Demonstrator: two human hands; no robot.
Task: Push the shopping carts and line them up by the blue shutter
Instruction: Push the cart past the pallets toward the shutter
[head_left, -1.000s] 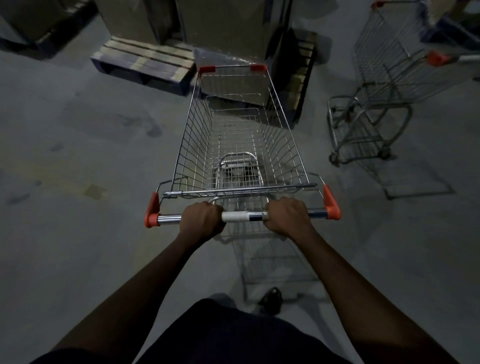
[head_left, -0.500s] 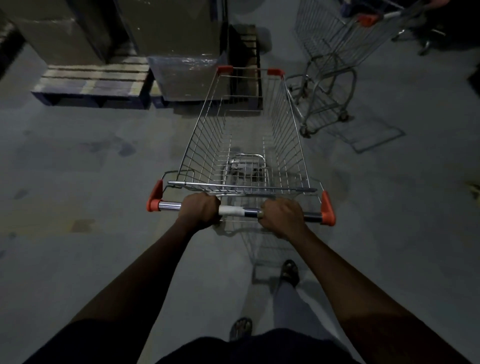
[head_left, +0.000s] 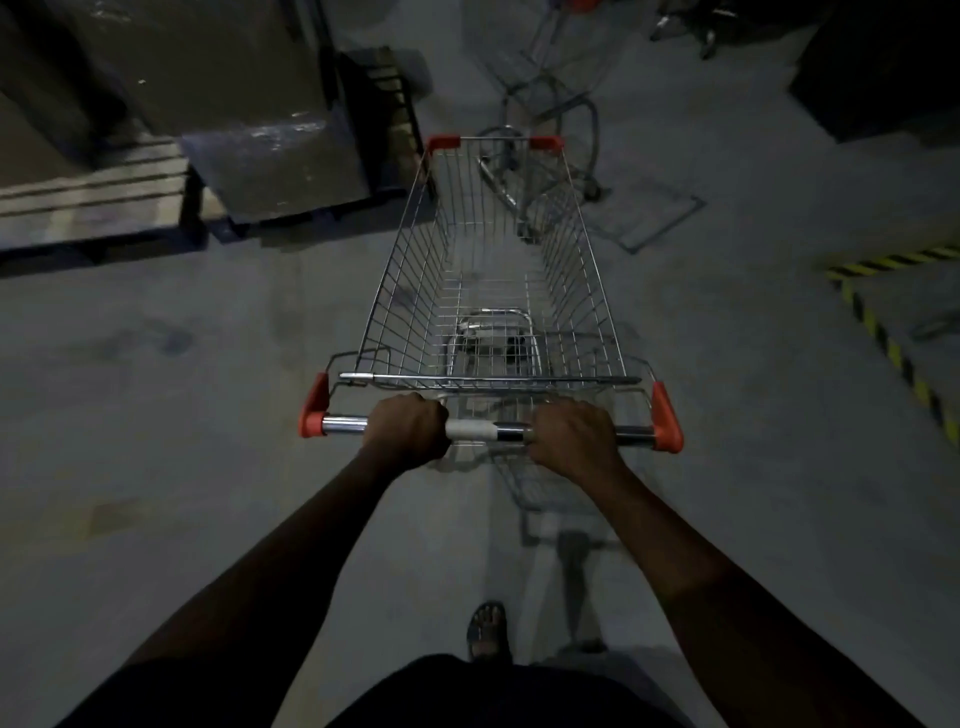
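Observation:
An empty wire shopping cart (head_left: 395, 291) with orange corner caps stands straight ahead of me on the grey floor. My left hand (head_left: 408, 431) is closed around its chrome handle bar (head_left: 488, 430) left of the white middle band. My right hand (head_left: 571, 436) grips the bar to the right of that band. A second wire cart (head_left: 545, 67) stands just beyond the first cart's front end, partly seen through its basket. No blue shutter is in view.
A wrapped load (head_left: 270, 156) on pallets and a wooden pallet (head_left: 88, 208) stand at the left front. Yellow-black hazard tape (head_left: 883, 332) marks the floor at right. A dark block (head_left: 883, 67) fills the top right corner. My sandalled foot (head_left: 485, 631) shows below.
The view and cart have swung to the right: the second cart has shifted from far right to straight ahead, the pallets have slid left, and the hazard tape has come into view.

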